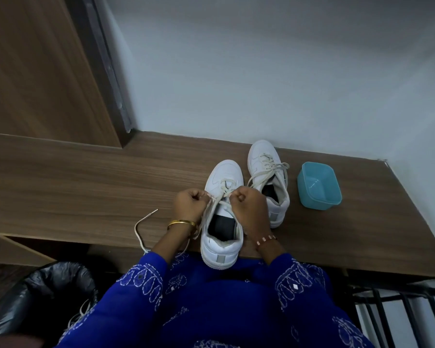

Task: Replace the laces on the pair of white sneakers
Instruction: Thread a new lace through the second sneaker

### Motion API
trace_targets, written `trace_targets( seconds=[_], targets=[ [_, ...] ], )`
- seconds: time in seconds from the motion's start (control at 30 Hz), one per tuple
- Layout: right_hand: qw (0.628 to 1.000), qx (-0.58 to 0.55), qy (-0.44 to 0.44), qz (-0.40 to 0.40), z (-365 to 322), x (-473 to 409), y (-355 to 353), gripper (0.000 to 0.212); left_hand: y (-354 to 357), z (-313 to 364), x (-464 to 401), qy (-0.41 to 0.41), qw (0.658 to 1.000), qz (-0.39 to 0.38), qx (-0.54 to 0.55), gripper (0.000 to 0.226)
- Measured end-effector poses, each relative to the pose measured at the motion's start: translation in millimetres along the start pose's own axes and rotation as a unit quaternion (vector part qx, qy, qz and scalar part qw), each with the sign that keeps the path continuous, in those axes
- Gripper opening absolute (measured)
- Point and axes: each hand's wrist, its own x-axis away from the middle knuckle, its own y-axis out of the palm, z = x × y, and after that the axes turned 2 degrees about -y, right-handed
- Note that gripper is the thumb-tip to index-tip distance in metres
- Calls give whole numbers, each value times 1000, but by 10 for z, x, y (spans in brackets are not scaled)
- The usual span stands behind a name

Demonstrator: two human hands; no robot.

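With my left hand (190,200) and right hand (246,199) each pinching an end of the lace (221,190), I'm threading the near sneaker (222,217), left of the blue tub (319,187), judging the next eyelets need even tension.
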Motion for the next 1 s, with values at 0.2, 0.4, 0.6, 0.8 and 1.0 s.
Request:
trace_targets(
  seconds=[0.2, 0.4, 0.6, 0.8, 1.0],
  targets=[
    [996, 47, -4, -81, 170, -81, -92, 24, -113, 184, -123, -88, 969, 31, 230, 28],
    [991, 47, -10, -123, 215, -120, -108, 24, -583, 635, -255, -53, 891, 132, 430, 29],
    [991, 56, -7, -121, 234, -116, -73, 25, -522, 527, -224, 48, 996, 57, -49, 20],
    [997, 19, 29, -73, 295, -11, -120, 34, -164, 256, 4, 100, 925, -151, -333, 24],
    [990, 77, 26, -115, 324, 64, -111, 34, -267, 227, -46, 94, 916, -73, -382, 31]
  ],
)
